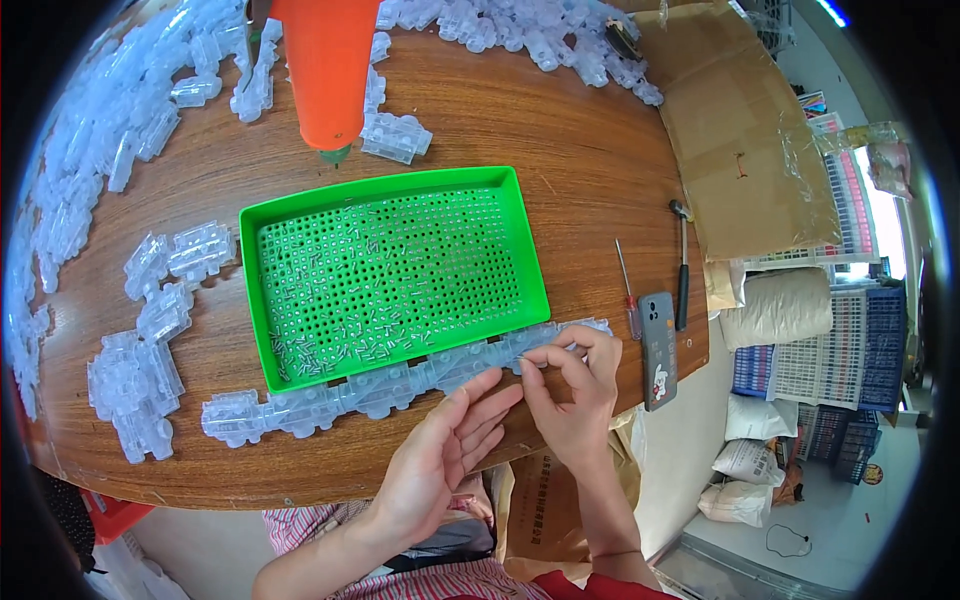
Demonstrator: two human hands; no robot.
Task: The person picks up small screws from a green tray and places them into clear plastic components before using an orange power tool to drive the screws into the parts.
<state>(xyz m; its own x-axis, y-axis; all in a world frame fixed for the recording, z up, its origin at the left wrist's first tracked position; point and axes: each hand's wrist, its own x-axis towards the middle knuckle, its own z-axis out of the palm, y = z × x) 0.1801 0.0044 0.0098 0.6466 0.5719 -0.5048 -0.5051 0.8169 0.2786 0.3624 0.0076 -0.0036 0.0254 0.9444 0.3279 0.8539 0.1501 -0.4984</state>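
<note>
A row of clear plastic housings [375,390] lies along the near side of a green tray [532,250]. The tray has a bed full of small holes, and short metal screws [375,350] are scattered over it, thickest at the near left. Just in front of the row is my left hand [435,450], half cupped with its palm up and fingers stretched out. My right hand [578,395] is above the row's right end, thumb and forefinger pinched. Whatever small thing may be between those fingertips is hidden. The hands are close together but apart.
An orange power tool [330,75] with a green tip hangs beyond the tray. More clear housings [135,390] are piled left and at the back. To the right lie a screwdriver [631,305], a phone [658,350] and a black-handled tool [682,290], with cardboard [750,140] behind.
</note>
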